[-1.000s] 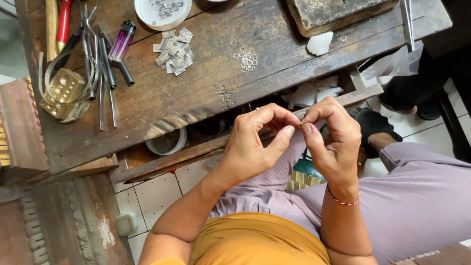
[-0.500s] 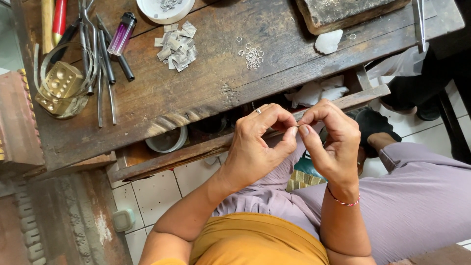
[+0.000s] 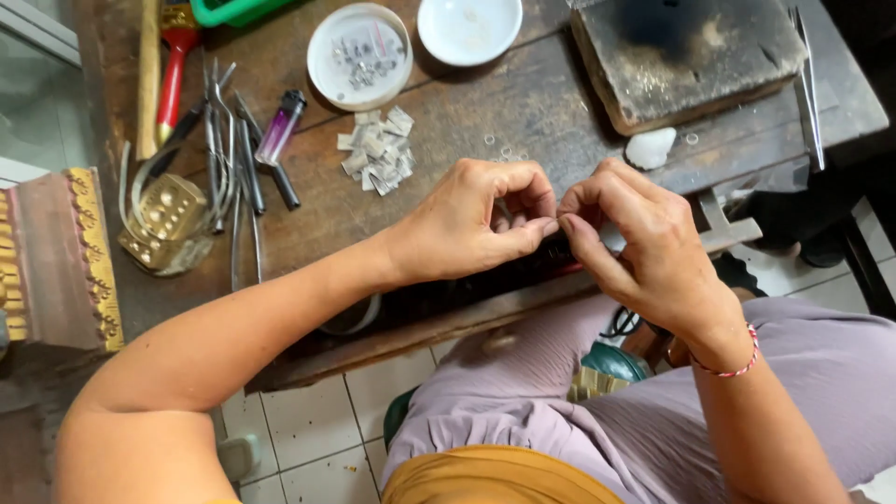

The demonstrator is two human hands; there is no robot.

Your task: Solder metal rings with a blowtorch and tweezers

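Both hands meet at the near edge of the counter (image 3: 523, 103). The left hand (image 3: 471, 224) and right hand (image 3: 635, 233) each pinch thumb to fingertips, shut on something too small to make out, probably a tiny metal ring. Such a piece would be light, stiff and easy to drop, best held by its rim. Just beyond the grip lie loose small rings (image 3: 502, 149) and a pile of metal scraps (image 3: 378, 149). Farther left sit tweezers (image 3: 224, 140) and a lighter (image 3: 278, 126); farther back, two white dishes (image 3: 359, 56).

Mustard top (image 3: 495, 476), mauve trousers (image 3: 560, 411) (perhaps a skirt), red bracelet (image 3: 737, 359).
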